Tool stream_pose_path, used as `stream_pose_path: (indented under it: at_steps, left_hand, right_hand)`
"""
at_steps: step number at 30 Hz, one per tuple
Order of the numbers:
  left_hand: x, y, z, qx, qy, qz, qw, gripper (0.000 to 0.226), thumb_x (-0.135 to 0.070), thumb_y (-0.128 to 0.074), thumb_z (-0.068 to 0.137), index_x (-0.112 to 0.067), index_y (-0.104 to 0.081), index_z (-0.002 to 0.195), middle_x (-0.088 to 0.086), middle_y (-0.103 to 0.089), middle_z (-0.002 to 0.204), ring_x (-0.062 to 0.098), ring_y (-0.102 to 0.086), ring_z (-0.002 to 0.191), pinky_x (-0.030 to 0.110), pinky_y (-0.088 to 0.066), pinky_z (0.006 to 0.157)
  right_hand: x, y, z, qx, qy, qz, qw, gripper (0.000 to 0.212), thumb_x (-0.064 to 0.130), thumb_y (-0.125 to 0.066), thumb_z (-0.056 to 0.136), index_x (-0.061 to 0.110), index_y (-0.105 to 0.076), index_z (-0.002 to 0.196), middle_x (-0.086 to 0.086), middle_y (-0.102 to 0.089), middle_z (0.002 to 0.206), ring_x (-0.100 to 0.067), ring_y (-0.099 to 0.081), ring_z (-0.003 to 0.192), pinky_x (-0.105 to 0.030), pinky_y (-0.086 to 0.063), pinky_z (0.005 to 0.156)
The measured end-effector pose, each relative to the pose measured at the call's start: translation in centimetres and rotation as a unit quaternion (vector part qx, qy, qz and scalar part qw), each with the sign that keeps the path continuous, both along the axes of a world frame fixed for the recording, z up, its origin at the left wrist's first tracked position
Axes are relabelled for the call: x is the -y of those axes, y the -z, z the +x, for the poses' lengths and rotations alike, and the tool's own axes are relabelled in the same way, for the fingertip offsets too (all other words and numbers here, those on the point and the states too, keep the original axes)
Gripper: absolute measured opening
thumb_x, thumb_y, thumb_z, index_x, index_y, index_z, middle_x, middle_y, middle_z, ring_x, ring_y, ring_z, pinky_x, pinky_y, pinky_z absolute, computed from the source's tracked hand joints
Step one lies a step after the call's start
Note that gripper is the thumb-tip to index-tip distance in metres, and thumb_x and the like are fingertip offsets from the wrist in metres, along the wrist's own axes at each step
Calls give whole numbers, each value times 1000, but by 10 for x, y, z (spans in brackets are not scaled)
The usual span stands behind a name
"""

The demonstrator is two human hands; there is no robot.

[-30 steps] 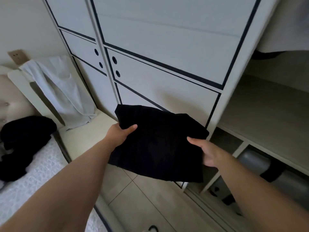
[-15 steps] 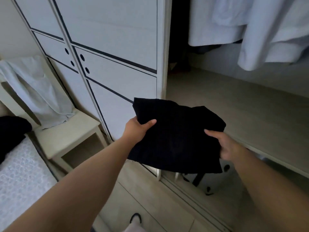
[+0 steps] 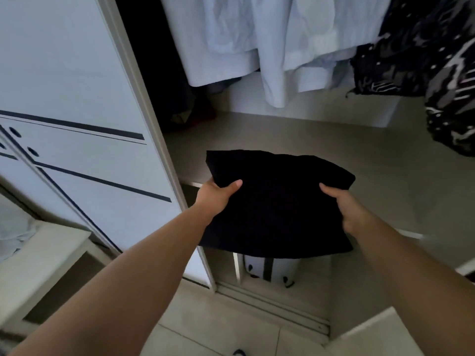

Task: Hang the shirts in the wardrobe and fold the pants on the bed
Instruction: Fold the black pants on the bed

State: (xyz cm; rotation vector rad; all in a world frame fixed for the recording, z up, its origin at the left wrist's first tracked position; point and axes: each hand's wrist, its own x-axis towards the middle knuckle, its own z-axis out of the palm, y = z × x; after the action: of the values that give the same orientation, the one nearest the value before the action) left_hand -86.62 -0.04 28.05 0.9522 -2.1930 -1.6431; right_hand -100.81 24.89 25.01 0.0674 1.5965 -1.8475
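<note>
One folded black garment (image 3: 277, 201), plain and unmarked, is held flat at frame centre, in front of the wardrobe shelf (image 3: 347, 150). Its left edge is gripped by the left hand (image 3: 218, 195), thumb on top, and its right edge by the right hand (image 3: 347, 210). Pale shirts (image 3: 257, 34) are hung at upper centre, number not determinable. One patterned garment (image 3: 437, 60) is hung at upper right.

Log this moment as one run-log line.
left hand: grips folded black garment | right hand: grips it | position: in front of wardrobe shelf | white shirts: hanging above
</note>
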Motion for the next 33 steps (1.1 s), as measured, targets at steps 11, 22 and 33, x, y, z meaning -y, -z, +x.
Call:
stream_pose_path:
  at_steps: [11,22,33]
  left_hand:
    - [10,11,-118,67,92,56,992,50,-36,-61,90,-5,-52,129,12,-60,123,29,-59,105,34,-48,91]
    - [23,46,-199,101,192,-55,975,54,-46,-60,88,-4,-58,123,13,-62,122,27,-60,107,26,-46,88]
    - [8,68,-213,138,90,-188,968,75,-54,-64,81,-10,-36,135,17,-53,131,34,-55,112,33,-43,79]
  right_hand:
    - [-13,-11,-69,-7,108,91,990,62,43,-78,68,13,-61,120,-10,-67,112,-30,-64,99,-44,-49,94]
    - [-16,9,-108,-10,168,161,973,53,39,-75,76,8,-60,116,-9,-64,114,-24,-65,91,-33,-53,76]
    - [-7,25,-123,-9,220,250,943,79,41,-79,71,1,-48,131,-14,-56,129,-30,-57,110,-31,-46,94]
